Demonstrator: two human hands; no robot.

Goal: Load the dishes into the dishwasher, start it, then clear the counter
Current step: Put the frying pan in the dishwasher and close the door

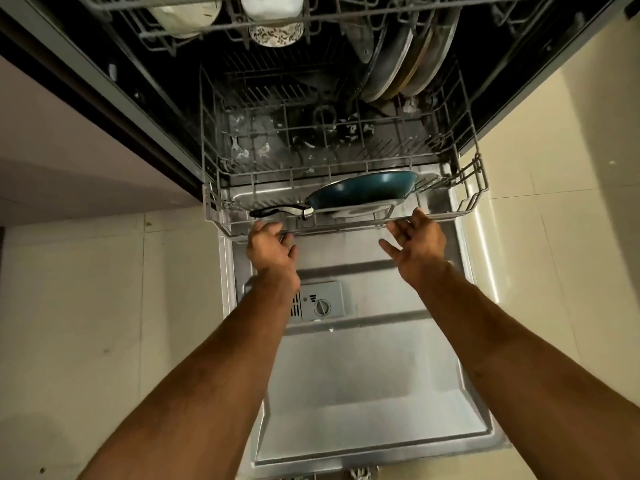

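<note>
— Left grip [273, 244] curls its fingers on the front rail of the lower rack [339, 229]; right grip [417, 237] lies against the same rail with fingers nearly straight and thumb spread, holding nothing. That is how we read the head view.

— And the load, as we see it?

— We see a teal pan [363, 190] lying in the rack's front row, just beyond both grips, its long axis crosswise, black handle [273, 212] pointing to our left and ending just above the left grip. At the back right, plates [405, 64] stand on edge; bowls [277, 32] sit in the upper rack [346, 18].

— Which way does the next move run?

— Straight away from us, we judge. The rack stands drawn partly out over the open door [346, 375], and its travel line points into the tub, square to the pan's axis. Both grips are level on the rail, one either side of centre, so an even push should keep it from skewing. We would watch the handle: the left grip is nearer it.
</note>
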